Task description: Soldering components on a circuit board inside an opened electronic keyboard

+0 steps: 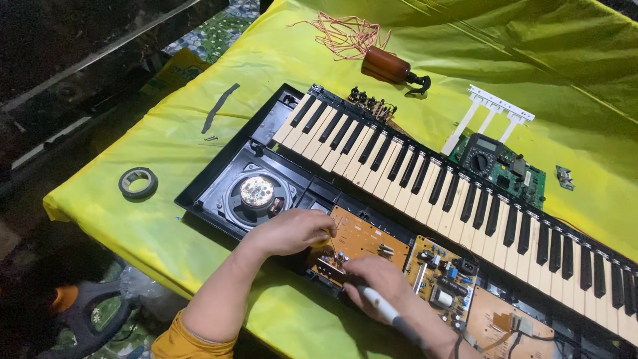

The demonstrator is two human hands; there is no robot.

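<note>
Far left we see a roll of black tape [138, 183] flat on the yellow cloth [166, 233], with a dark strip [219, 108] lying further up, well apart from it. Next, the opened electronic keyboard [425, 199] runs diagonally across the cloth, its round speaker [257, 193] exposed at the near left corner.

Our left hand [292, 231] comes in from the lower left, forearm angled up and to the right, orange sleeve [183, 342] at the elbow. The hand lies palm down, knuckles up, fingers curled and pressed onto the left edge of the brown circuit board [359, 242]; we cannot tell if they pinch anything beneath.

Our right hand [375, 282] sits just beside it, at the board's near edge, wrist bent, fingers closed around a white-handled soldering iron [382, 307], held like a pen. Its tip is hidden under the fingers, near the board's lower left corner. The handle trails back along the forearm.

The brown circuit board lies inside the keyboard case, between both hands and touching the left one.

Right of it: a second board with blue parts [442, 282], then another brown board [508, 326]. Beyond the keys, a black multimeter [484, 156] rests on a green circuit board [525, 179], near a white plastic key strip [492, 110]. At the top, a brown bottle [389, 66] lies by tangled wire [342, 33].
</note>
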